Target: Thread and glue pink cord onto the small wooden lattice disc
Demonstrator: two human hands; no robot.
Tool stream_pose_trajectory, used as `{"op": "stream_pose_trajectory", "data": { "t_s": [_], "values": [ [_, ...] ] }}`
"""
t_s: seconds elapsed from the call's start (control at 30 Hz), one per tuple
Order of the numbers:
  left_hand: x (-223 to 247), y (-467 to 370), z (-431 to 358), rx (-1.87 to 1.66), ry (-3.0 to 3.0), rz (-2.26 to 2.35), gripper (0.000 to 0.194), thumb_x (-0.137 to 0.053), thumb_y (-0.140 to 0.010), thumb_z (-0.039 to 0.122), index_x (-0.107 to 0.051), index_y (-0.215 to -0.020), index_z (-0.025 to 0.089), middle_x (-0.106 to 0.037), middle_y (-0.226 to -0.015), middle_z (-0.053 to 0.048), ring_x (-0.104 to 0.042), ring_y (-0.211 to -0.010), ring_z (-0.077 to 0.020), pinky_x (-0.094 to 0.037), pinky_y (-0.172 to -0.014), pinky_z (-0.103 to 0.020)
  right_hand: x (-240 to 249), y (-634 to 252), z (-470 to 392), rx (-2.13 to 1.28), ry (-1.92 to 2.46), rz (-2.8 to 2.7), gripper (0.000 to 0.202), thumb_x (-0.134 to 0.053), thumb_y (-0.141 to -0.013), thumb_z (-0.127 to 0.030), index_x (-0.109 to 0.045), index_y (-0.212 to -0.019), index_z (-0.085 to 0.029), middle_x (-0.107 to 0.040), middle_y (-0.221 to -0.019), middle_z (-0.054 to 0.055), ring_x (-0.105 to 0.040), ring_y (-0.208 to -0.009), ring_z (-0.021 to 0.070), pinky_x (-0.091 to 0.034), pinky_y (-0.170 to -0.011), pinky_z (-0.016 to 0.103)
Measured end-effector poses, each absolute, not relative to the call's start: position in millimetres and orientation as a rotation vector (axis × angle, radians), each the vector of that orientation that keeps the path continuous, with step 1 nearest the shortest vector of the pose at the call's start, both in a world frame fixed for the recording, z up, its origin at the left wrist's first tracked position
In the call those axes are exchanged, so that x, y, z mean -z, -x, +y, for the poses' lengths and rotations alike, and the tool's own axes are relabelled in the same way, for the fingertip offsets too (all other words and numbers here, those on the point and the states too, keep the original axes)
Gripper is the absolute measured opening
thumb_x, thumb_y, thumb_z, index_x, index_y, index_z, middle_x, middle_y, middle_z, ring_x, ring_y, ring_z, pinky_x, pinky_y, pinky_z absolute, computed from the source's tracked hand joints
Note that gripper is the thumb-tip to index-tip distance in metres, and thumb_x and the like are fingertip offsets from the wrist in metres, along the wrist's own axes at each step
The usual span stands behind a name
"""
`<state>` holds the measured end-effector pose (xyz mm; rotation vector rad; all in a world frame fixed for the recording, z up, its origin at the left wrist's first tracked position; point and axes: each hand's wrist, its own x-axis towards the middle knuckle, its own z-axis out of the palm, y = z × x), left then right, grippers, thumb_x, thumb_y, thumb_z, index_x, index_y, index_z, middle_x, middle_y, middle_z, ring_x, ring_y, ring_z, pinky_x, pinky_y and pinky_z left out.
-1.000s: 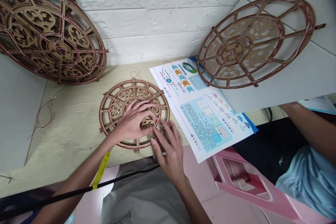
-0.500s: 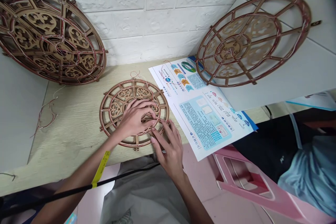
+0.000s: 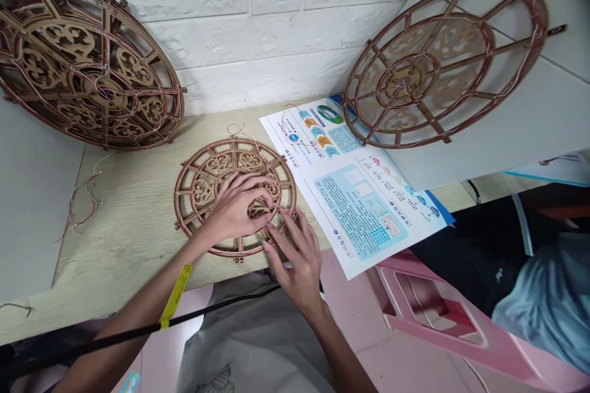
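A round brown lattice frame (image 3: pixel 203 144), with scrollwork panels and thin red and white wire along its rings, lies flat on the table. My left hand (image 3: pixel 239 199) arches over its middle, fingers curled and thumb bent in. Its fingertips rest at the wire on the inner ring's right side; the exact grip is partly hidden. Against the front right of the frame lies my right hand (image 3: pixel 297 258), fingers stretched and thumb apart. Its index fingertip is close to my left thumb. Loose wire (image 3: pixel 237 129) curls past the frame's far edge.
Stacked lattice frames (image 3: pixel 106 67) lean at the left, and another frame (image 3: pixel 431 61) leans at the right. A printed sheet (image 3: pixel 341 196) lies beside the work. Wire scraps (image 3: pixel 83 209) lie left. A pink stool (image 3: pixel 437 313) and a neighbouring person's sleeve (image 3: pixel 548 295) are at right.
The view has shifted slightly. Both hands stay at nearly the same spot on the frame, with only tiny finger movements.
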<state>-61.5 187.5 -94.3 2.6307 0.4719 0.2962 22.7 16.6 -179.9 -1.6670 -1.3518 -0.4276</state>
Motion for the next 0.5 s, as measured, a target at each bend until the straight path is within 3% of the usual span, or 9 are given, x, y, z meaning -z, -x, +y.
{"op": "stream_pose_trajectory", "data": {
  "t_s": [0.5],
  "values": [
    [93.8, 58.0, 187.9, -0.255, -2.633, 0.443, 0.011, -0.072, -0.084, 0.023, -0.071, -0.094, 0.028, -0.056, -0.15, 0.003, -0.041, -0.147, -0.0283, -0.01, -0.129, -0.062, 176.4, -20.9, 17.2, 0.424, 1.696, -1.334, 0.03, -0.071, -0.094, -0.021, -0.069, -0.123, -0.02, -0.067, -0.138, 0.015, -0.048, -0.146, 0.0372, -0.052, -0.108, 0.053]
  ]
}}
